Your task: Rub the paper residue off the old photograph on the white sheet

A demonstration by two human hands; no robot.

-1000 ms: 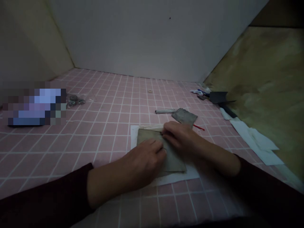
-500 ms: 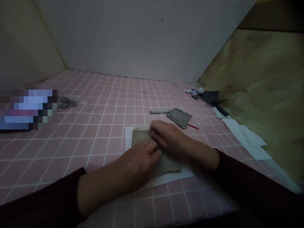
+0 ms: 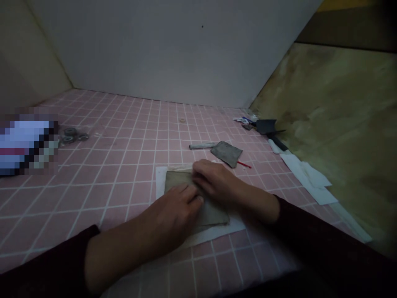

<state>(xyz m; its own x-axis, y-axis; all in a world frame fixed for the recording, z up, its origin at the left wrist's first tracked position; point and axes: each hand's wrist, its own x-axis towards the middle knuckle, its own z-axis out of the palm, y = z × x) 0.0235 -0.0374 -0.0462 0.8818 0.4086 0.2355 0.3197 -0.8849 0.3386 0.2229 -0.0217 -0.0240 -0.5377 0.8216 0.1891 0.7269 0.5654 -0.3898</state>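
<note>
A flat grey-green square piece [image 3: 214, 214], its material unclear, lies on white paper [image 3: 160, 182] in front of me. Over its middle my left hand [image 3: 178, 213] rests with curled fingers, the thumb and index tips close together. Just beyond, my right hand [image 3: 214, 180] is closed too, fingertips bent down near the far edge of the piece. Whatever the fingers of either hand pinch is hidden. Behind the right hand lie a smaller grey square piece [image 3: 227, 153], a thin whitish rod [image 3: 201, 146] and a red stick [image 3: 244, 164].
A pink checked cloth [image 3: 130, 145] covers the table. At left sit a pixelated screen [image 3: 23, 140] and several grey rolls [image 3: 70, 134] in clear plastic. A dark trowel-like tool [image 3: 266, 127] and white sheets [image 3: 305, 174] lie along the right wall. A small ring [image 3: 182, 120] is farther back.
The whole view has shifted slightly, so everything sits a little farther left. Both hands keep nearly the same pose over the grey-green piece.
</note>
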